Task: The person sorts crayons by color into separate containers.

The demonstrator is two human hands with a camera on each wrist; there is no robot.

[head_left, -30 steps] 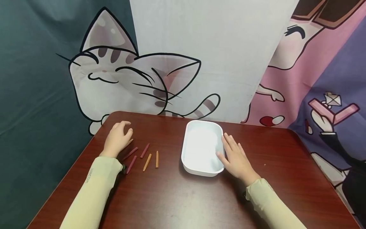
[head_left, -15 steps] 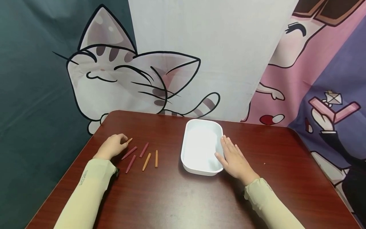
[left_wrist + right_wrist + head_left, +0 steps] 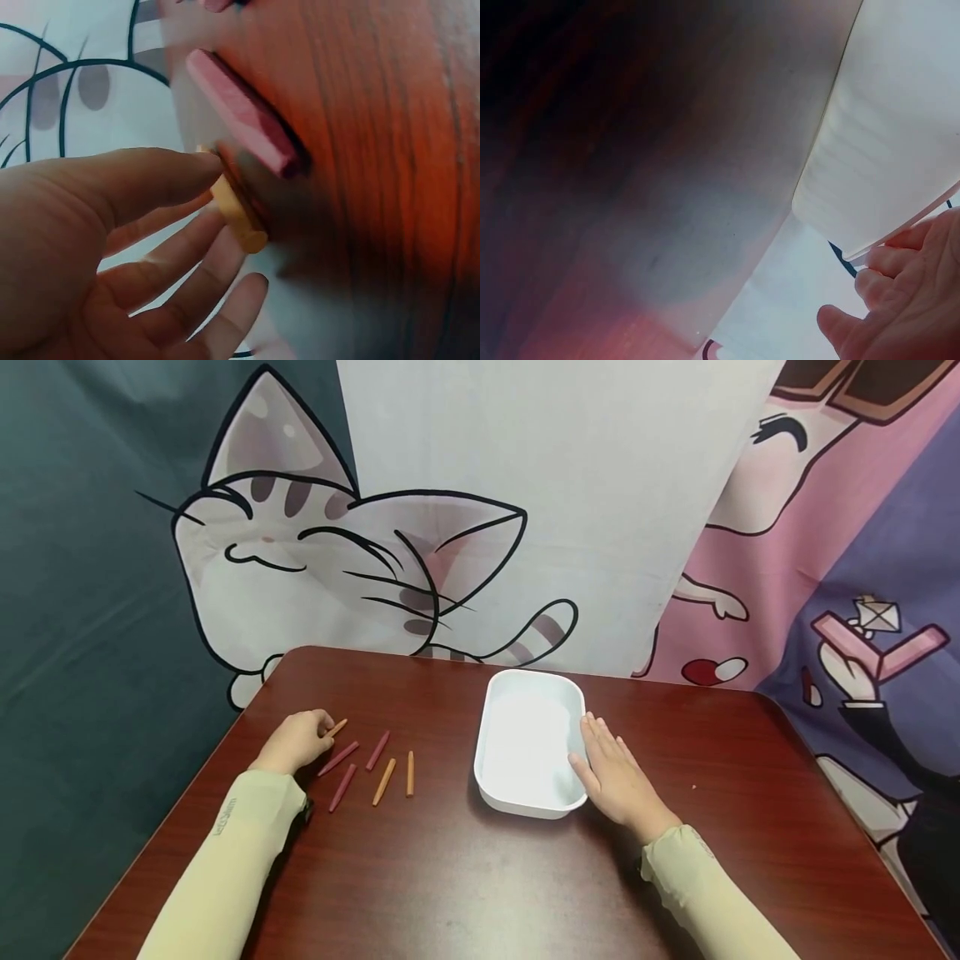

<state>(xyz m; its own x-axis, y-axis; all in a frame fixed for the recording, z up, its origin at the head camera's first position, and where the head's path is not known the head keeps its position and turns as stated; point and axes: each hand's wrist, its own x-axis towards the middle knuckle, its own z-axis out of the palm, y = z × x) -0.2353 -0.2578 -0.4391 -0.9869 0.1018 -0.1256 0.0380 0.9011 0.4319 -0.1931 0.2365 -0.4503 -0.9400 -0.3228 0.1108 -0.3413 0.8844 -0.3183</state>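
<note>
Head view: I am seeing the left hand [image 3: 296,741] pinching the orange crayon [image 3: 339,727], its axis pointing up-right; the right hand [image 3: 617,777] is resting flat against the white tray [image 3: 529,811].

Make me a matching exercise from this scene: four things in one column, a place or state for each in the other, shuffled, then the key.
Things:
1. left hand
2. right hand
3. white tray
4. maroon crayons

States:
A. lying loose on the table, untouched
B. fingers straight, flat against the tray's right wall
C. pinching the orange crayon
D. holds nothing

Pairs: 1-C, 2-B, 3-D, 4-A
</note>
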